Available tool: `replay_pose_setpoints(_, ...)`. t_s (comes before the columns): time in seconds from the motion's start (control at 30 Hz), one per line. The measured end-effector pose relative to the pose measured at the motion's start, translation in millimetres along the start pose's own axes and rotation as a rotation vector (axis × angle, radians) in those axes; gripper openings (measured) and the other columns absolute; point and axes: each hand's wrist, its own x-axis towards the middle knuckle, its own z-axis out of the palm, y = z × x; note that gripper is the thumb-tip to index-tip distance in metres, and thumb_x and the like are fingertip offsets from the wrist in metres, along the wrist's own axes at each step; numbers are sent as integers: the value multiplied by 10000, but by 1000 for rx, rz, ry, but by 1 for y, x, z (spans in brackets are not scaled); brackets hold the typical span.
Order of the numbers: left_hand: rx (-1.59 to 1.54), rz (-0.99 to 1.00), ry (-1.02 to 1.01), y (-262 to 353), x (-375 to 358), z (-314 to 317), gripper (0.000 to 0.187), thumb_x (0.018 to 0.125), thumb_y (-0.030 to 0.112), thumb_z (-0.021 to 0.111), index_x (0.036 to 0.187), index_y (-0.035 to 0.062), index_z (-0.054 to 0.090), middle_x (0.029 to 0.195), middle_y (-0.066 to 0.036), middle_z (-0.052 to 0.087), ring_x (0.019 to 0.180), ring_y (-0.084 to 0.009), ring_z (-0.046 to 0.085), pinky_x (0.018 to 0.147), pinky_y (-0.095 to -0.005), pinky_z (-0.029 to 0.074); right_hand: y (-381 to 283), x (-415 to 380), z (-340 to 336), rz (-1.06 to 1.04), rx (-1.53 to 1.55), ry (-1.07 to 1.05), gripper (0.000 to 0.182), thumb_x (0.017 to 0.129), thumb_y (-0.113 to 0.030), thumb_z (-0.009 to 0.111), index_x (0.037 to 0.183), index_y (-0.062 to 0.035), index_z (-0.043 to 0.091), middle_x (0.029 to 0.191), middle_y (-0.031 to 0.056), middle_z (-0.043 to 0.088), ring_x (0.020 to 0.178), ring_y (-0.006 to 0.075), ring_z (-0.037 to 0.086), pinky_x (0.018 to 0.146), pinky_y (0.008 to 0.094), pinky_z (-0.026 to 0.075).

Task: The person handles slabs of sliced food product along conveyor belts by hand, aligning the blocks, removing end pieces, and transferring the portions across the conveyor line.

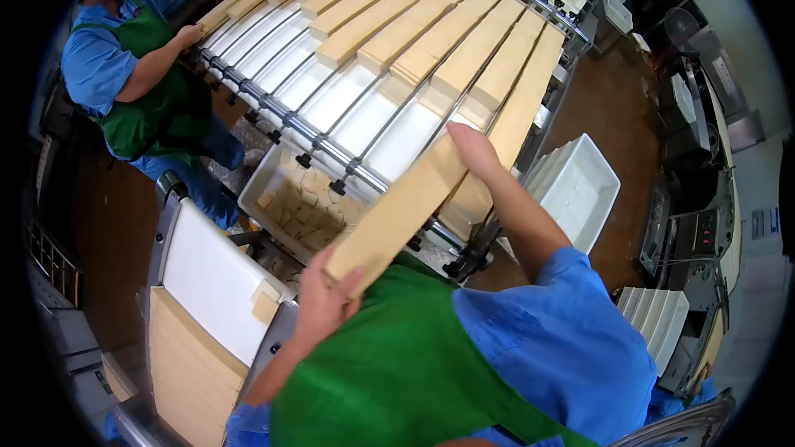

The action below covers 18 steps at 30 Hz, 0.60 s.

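Two bare hands hold one long, pale yellow rectangular slab [402, 207] at the near edge of the white, laned surface [364, 120], which is divided by slim metal rods. The left hand [325, 300] is partly closed around the slab's near end, outside that edge, its thumb and fingers bent against the slab. The right hand [476, 153] is curved over the far end, above the surface's near right corner; some of its fingers are hidden.

The slab slants from beyond the surface's edge up over its lanes. At least nine more pale yellow bars [435, 37] lie lengthwise on the surface, side by side; their exact number cannot be told.

The left forearm rises steeply from below the surface, and the right arm, in a short blue sleeve [551, 314], reaches up and leftward to the corner.

A co-worker in a green apron [157, 95] stands left of the surface, two hands at the leftmost bars. Under the surface's near edge sits one white plastic bin [255, 189] of loose pale pieces [310, 203], too many to count. Right of the surface is one stack of white rectangular trays [590, 186].
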Motion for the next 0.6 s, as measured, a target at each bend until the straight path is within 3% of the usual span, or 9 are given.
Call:
replay_pose_setpoints(0.03,-224,-102,-31,14,9,19,657,699,123,825,1312,201,601,1422,-279,406,1192,-457,503,978,-495,472,-4,16,-9,3,1,-1,651,938,-579,541,1331,-62,575,1089,211,698,1081,374,639,949,414,491)
replay_pose_setpoints(0.1,450,545,-131,49,26,35,628,739,177,842,1318,245,609,1431,-287,401,1166,-468,520,953,-507,481,-16,41,-16,142,-520,-132,729,906,-636,550,1263,-2,591,1074,223,705,1084,392,645,929,431,506)
replay_pose_setpoints(0.27,520,365,-147,77,53,62,594,750,203,855,1299,210,629,1435,-259,417,1165,-413,558,922,-448,512,-8,60,-30,141,-567,-134,835,905,-691,515,1208,87,517,1095,300,667,1020,419,663,897,467,514)
replay_pose_setpoints(0.33,523,247,-152,75,50,63,597,739,204,863,1291,199,635,1434,-246,426,1165,-392,574,911,-424,525,-8,58,-40,103,-486,-186,859,899,-706,506,1231,86,512,1159,298,645,1109,407,634,930,455,502)
replay_pose_setpoints(0.37,553,284,-138,72,49,62,592,733,208,868,1280,186,641,1430,-234,435,1110,-367,599,879,-407,536,1,62,-44,110,-483,-196,859,899,-706,506,1231,86,512,1159,298,645,1109,407,634,930,455,502)
replay_pose_setpoints(0.43,618,408,-92,75,52,62,618,714,209,880,1281,172,635,1414,-215,455,956,-341,632,803,-400,547,14,63,-47,-168,-430,-212,808,911,-647,550,1261,80,512,1249,297,603,1212,391,580,983,436,473)
replay_pose_setpoints(0.47,624,395,-101,78,57,64,618,714,209,880,1281,172,635,1414,-215,455,956,-341,632,803,-400,547,18,58,-45,-160,-420,-223,808,911,-647,550,1261,80,512,1249,297,603,1212,391,580,983,436,473)
replay_pose_setpoints(0.53,622,396,-158,86,72,71,707,677,178,892,1310,133,581,1406,-239,440,1143,-403,598,908,-435,536,-6,42,-47,-280,-877,22,738,888,-531,653,1289,73,516,1323,278,562,1267,367,535,1033,441,430)
replay_pose_setpoints(0.6,647,429,-162,91,93,83,677,714,196,855,1321,127,565,1412,-237,434,1119,-408,601,895,-439,534,-28,23,-49,-325,-691,-51,725,861,-499,690,1306,49,521,1323,257,567,1265,370,529,1046,450,414)
